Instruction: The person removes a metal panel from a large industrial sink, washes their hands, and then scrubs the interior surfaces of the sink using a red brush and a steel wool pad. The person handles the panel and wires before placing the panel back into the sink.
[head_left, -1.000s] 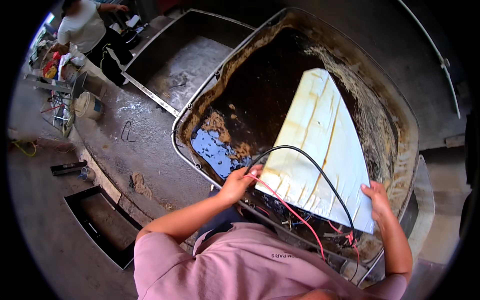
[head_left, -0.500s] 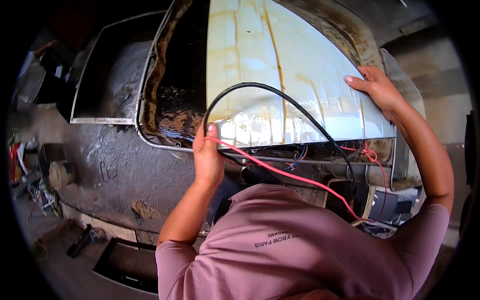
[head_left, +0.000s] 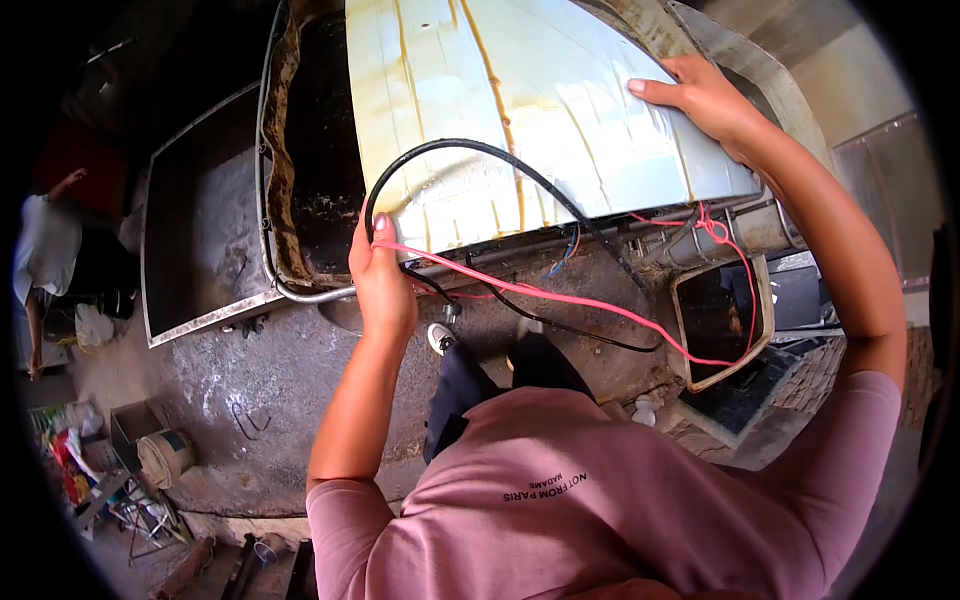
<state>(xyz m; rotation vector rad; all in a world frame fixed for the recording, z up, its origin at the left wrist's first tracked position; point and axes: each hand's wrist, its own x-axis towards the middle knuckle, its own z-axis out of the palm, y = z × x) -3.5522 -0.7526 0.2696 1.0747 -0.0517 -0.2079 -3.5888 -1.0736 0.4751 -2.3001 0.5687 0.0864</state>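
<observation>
A large white panel [head_left: 560,120], wet and streaked with brown drips, rests over a dirty, rust-edged tank [head_left: 285,215]. My left hand [head_left: 385,290] is closed at the panel's near left corner. Thumb up, it also pins a black cable [head_left: 450,143] and a pink-red wire [head_left: 540,293] there. The cable arches over the panel's front part; the wire runs slack to the right. My right hand [head_left: 705,105] grips the panel's right edge, thumb on top and fingers hidden beneath. Thin blue wires [head_left: 566,255] hang under the near edge.
Left of the tank stands a shallow metal tray [head_left: 205,220]. A person [head_left: 55,240] is at the far left. A round drum [head_left: 165,458] and clutter lie at lower left. An open-topped container [head_left: 720,310] stands at right, near my body. Underfoot is stained concrete [head_left: 300,400].
The panel and both hands sit farther left and higher in the picture, as the view has shifted. Both hands keep their grip. My shoes and the person at left now show more.
</observation>
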